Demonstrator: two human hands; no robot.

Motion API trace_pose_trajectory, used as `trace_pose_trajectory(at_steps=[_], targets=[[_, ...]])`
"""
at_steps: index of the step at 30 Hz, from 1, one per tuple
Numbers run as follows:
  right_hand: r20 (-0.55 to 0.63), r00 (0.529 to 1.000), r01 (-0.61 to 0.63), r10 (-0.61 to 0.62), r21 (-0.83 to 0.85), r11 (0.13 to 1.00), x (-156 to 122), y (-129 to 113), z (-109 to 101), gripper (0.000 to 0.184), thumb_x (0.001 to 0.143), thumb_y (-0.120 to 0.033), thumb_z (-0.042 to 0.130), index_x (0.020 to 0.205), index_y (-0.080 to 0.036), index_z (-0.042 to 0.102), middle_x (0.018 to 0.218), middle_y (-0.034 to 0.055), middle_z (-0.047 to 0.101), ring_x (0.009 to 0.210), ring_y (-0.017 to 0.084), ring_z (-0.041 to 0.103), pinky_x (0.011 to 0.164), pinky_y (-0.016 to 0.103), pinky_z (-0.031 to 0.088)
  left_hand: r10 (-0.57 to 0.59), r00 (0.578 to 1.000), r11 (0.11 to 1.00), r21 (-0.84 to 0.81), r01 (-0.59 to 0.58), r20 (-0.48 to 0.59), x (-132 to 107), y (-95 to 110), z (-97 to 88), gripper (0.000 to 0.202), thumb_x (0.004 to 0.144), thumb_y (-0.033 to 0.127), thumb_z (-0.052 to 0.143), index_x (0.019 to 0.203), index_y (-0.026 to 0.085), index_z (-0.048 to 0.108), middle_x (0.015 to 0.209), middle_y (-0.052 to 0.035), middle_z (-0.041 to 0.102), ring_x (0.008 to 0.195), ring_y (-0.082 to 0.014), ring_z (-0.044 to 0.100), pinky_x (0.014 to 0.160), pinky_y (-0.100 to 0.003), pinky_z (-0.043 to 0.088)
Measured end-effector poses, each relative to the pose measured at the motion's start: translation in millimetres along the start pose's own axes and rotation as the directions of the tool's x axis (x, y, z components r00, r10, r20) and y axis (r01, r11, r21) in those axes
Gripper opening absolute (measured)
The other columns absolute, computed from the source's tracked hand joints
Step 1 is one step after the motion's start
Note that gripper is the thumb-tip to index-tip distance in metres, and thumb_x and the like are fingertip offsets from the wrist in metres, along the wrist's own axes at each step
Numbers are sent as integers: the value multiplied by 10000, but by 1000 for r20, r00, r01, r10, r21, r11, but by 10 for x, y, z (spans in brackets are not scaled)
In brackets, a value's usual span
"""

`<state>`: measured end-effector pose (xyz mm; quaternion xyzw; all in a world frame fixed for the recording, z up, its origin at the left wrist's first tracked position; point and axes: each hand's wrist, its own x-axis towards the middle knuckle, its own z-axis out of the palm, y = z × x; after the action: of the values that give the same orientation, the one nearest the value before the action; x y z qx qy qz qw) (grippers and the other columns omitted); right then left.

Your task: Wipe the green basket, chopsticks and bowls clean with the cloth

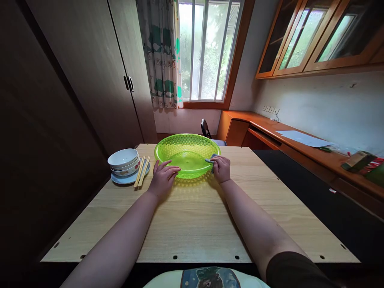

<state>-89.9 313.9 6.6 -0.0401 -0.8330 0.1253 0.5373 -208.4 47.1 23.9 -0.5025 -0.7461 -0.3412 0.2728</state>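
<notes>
**Green plastic basin [187,154] gripped at its near rim**

It sits far-centre on the tabletop [195,216]; the left hand [163,178] lies spread against its near-left wall; the right hand [221,168] pinches a grey cloth [212,158] at the right rim; stacked bowls [123,160] and chopsticks [142,171] stand just left; open board lies nearer.
</notes>
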Motion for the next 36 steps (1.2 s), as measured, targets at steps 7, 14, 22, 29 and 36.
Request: trace_pose_trajectory(at_steps=[7,14,22,29,36], targets=[[-10,1000,-14,14,14,1000,2,-11,7,230,872,-203,424,818,-219,647,857,43,690,952,227,592,903,400,355,-35,999,999,8,35,-3,-23,-3,-2,222,864,273,544,1055,277,658,1116,-26,695,1222,-258,505,1117,-591,187],[153,977,148,-149,23,989,-54,-383,38,181,879,-233,459,892,-230,640,874,39,692,918,212,563,898,397,348,53,993,999,-8,-53,109,-37,112,32,315,881,323,532,1186,289,606,1192,-34,663,1214,-239,515,1133,-547,189],[214,961,179,-173,-5,984,-48,-482,13,180,880,-218,472,929,-235,645,903,42,685,934,209,560,896,385,341,5,992,998,-65,3,129,-9,140,42,254,891,322,528,1110,279,649,1107,-34,694,1099,-210,592,1123,-518,240],[137,986,94,-95,17,995,-21,-316,17,192,870,-202,451,844,-236,637,839,29,692,899,211,581,892,395,350,-30,993,995,-93,41,118,1,102,37,221,886,339,534,1049,275,669,1063,-33,702,1022,-199,618,1114,-500,257],[23,1000,-21,20,61,998,4,-142,34,239,871,-198,416,794,-224,641,824,35,690,940,218,595,893,394,356,-27,994,995,-88,36,107,7,78,22,197,883,340,540,1010,265,671,1048,-30,705,1029,-204,615,1108,-492,263]])
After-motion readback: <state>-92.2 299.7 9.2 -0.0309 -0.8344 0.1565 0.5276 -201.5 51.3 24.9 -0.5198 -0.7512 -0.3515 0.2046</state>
